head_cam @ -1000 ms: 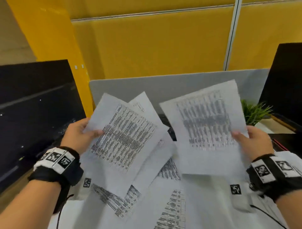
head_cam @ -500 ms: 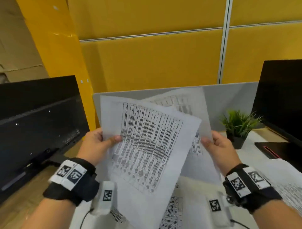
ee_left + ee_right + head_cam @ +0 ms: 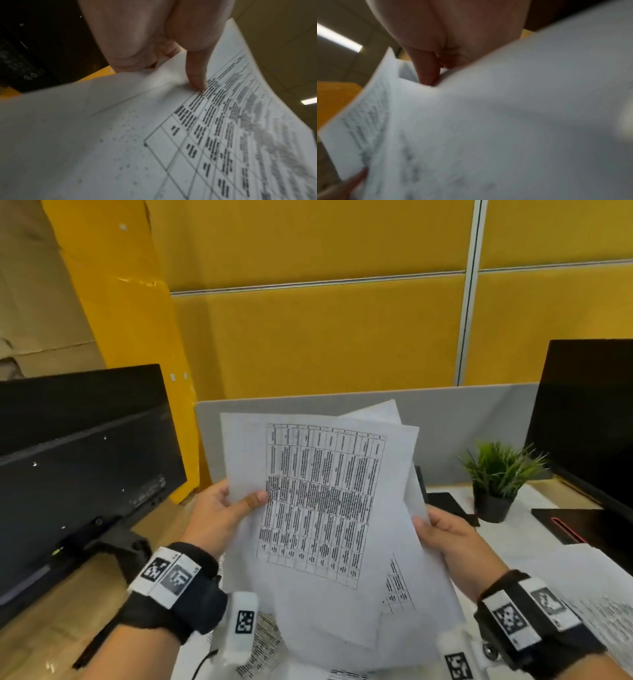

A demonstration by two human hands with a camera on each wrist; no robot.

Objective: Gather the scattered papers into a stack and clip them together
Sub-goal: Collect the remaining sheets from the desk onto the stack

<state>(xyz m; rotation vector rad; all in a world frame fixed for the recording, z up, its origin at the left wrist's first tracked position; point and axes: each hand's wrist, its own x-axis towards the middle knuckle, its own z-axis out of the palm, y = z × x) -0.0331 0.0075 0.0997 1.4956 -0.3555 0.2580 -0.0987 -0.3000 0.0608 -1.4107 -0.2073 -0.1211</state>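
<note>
The papers (image 3: 322,508) are held up off the bench (image 3: 37,642), in front of the grey divider (image 3: 462,419) and between the two dark monitors. The left hand (image 3: 219,515) pinches their left edge: its thumb lies on the printed face at the border of the table grid, and its fingers are behind the sheets, out of sight in the head view. The left wrist view shows that thumb (image 3: 197,75) pressing down on the top sheet just at the first printed column. The right hand (image 3: 452,542) holds the right edge of the bundle, thumb on the front; the right wrist view is blurred but shows a thumb tip (image 3: 428,75) set against a sheet edge, with the other fingers hidden beneath.

The sheets are not squared: at least one corner fans out behind the top sheet, toward the divider, and a lower sheet juts out toward the right hand. More printed sheets (image 3: 263,642) lie on the bench below the held bundle, so gathering is likely not finished. No clip can be made out in any view.

In my judgement this load is very light, thin and floppy; the top sheet already bows in the left wrist view. Loose sheets slide readily over one another, so a one-sided pinch lets them fan. Holding at opposite long edges, near the middle, and tapping an edge on the bench should square them. Hard squeezing would crease them.
</note>
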